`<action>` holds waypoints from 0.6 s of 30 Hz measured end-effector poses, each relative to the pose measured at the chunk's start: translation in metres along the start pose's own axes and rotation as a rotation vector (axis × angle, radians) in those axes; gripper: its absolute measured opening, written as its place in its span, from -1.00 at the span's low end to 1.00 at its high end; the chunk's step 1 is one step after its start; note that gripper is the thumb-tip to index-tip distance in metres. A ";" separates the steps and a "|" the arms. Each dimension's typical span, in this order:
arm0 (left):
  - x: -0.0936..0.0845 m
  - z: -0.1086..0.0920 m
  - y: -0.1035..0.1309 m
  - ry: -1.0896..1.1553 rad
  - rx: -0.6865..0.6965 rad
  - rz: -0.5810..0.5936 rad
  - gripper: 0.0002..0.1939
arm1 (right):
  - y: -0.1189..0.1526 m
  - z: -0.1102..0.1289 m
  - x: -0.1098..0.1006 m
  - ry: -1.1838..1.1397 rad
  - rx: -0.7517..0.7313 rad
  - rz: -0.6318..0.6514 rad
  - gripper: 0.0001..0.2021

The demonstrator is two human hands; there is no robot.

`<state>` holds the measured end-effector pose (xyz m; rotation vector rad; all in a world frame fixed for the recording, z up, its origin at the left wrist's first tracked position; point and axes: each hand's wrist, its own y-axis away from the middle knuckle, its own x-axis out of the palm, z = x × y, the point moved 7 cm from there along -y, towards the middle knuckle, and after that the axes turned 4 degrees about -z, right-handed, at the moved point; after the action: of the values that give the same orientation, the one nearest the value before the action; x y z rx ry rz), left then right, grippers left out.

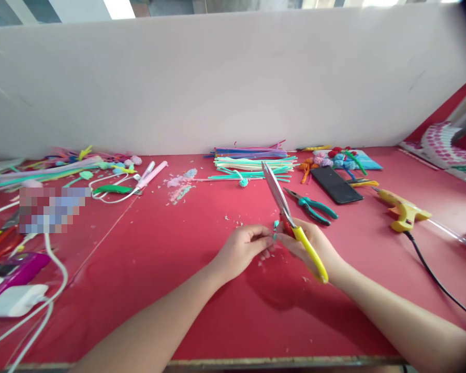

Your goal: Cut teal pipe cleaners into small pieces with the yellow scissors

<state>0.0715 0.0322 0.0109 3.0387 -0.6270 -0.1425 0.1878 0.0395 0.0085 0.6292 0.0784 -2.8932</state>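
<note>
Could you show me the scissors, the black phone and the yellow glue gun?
Scissors [286, 216]: head view, blades just above the handles.
Black phone [337, 185]: head view, its dark upper face.
Yellow glue gun [406, 208]: head view, its body.

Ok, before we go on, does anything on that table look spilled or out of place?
Just litter: pink, blue and green fluff is strewn over the red table, short of the back panel, with smaller pale bits around the left hand. They look like trimmings; I see no obvious damage.
</note>
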 end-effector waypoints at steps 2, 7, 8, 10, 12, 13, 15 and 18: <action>-0.002 0.000 0.000 -0.043 0.007 -0.026 -0.83 | 0.000 -0.001 0.000 0.040 0.004 0.002 -0.83; -0.005 -0.001 0.001 -0.171 0.030 -0.094 -0.86 | 0.000 0.000 0.001 0.169 -0.057 0.022 -0.83; -0.006 -0.001 0.001 -0.173 0.031 -0.106 -0.86 | -0.001 0.001 0.001 0.212 -0.075 0.025 -0.82; -0.010 -0.002 0.000 -0.124 0.030 -0.154 -0.85 | -0.001 0.003 -0.001 0.339 -0.111 0.008 -0.79; -0.020 -0.002 -0.001 -0.028 0.025 -0.256 -0.86 | -0.001 0.005 -0.005 0.500 -0.137 -0.042 -0.76; -0.027 -0.002 -0.001 0.030 0.026 -0.321 -0.87 | -0.001 0.006 -0.007 0.576 -0.145 -0.071 -0.75; -0.040 -0.002 -0.001 0.164 0.047 -0.440 -0.89 | -0.001 0.006 -0.009 0.701 -0.146 -0.098 -0.73; -0.054 -0.003 -0.001 0.370 0.110 -0.537 -0.90 | -0.001 0.005 -0.008 0.832 -0.156 -0.099 -0.70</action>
<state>0.0225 0.0545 0.0181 3.1252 0.2143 0.4443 0.1932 0.0417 0.0163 1.7677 0.4412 -2.4596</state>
